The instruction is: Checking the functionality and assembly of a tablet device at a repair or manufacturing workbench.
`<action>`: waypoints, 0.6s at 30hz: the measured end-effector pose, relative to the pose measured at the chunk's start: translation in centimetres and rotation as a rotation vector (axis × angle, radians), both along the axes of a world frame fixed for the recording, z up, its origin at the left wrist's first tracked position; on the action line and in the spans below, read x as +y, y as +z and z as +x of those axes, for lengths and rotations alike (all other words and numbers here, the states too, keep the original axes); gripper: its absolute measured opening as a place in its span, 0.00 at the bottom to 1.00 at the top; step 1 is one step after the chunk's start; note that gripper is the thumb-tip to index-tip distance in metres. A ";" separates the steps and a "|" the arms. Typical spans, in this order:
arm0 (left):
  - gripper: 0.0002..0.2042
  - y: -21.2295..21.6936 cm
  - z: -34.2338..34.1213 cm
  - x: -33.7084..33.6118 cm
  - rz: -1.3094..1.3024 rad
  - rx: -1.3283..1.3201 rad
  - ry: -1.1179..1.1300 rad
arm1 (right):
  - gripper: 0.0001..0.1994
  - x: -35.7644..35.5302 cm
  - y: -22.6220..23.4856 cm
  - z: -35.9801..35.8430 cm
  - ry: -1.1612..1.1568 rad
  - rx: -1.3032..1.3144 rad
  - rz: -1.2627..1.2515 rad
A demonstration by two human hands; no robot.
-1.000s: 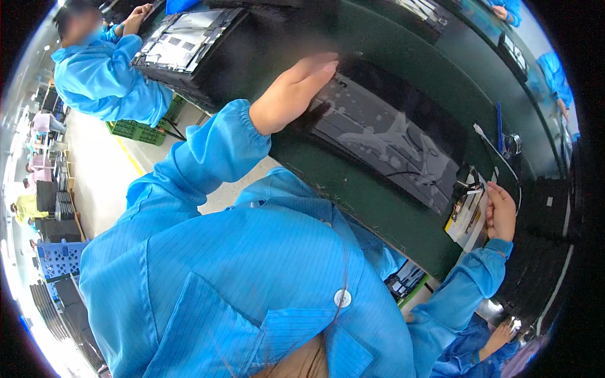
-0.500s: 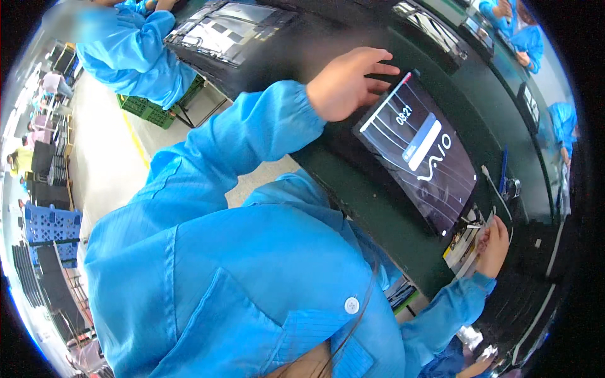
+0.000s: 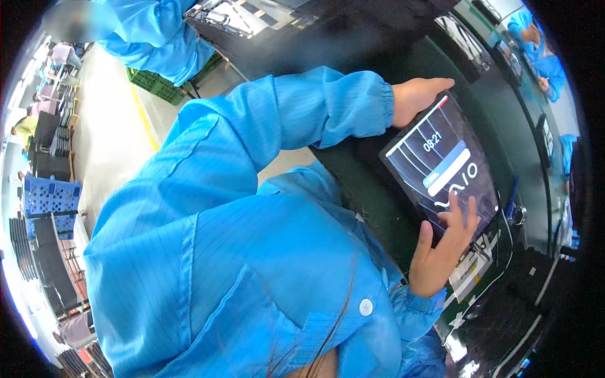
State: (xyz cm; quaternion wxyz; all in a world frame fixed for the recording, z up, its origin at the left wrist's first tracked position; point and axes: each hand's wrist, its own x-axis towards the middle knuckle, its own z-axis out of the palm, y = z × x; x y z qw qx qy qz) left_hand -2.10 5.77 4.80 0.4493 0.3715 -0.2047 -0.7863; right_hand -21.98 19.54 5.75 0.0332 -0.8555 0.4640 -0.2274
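Note:
A thin, lit display panel (image 3: 450,157) lies on the dark green worktop, showing a dark picture with pale lettering and light streaks. My left hand (image 3: 419,99) is at the panel's far edge, one digit stretched along its corner. The other fingers go out of sight behind that edge and seem to grip it. Over the near part of the screen my right hand (image 3: 444,249) hovers or rests, fingers spread and holding nothing; contact is unclear. Beside its wrist lies a pale flat piece (image 3: 472,268) with small wires, and a white cable (image 3: 502,274) curves past it.
A blue pen (image 3: 512,192) and a small round shiny thing (image 3: 519,215) lie right of the panel. Other display parts (image 3: 249,17) are at the far left. Co-workers in blue smocks sit nearby. A green crate (image 3: 157,85) and a blue crate (image 3: 53,195) stand off left.
My left hand has moved from beside the display panel onto its far edge. My right hand has left the pale flat piece and opened over the screen. The view has shifted.

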 end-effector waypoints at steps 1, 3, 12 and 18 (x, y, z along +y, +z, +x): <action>0.20 -0.1 0.0 -0.1 -0.032 0.007 0.011 | 0.15 0.0 0.1 0.2 0.011 0.003 0.007; 0.20 -0.2 -0.1 -0.1 -0.033 -0.025 -0.013 | 0.13 0.1 0.4 0.5 0.111 0.005 0.048; 0.20 0.6 0.2 0.8 -0.077 -0.142 0.038 | 0.13 -0.2 0.2 2.0 0.269 0.077 0.069; 0.18 -1.4 0.9 -0.3 -0.015 0.013 -0.039 | 0.14 -0.9 1.2 2.2 0.104 0.003 0.055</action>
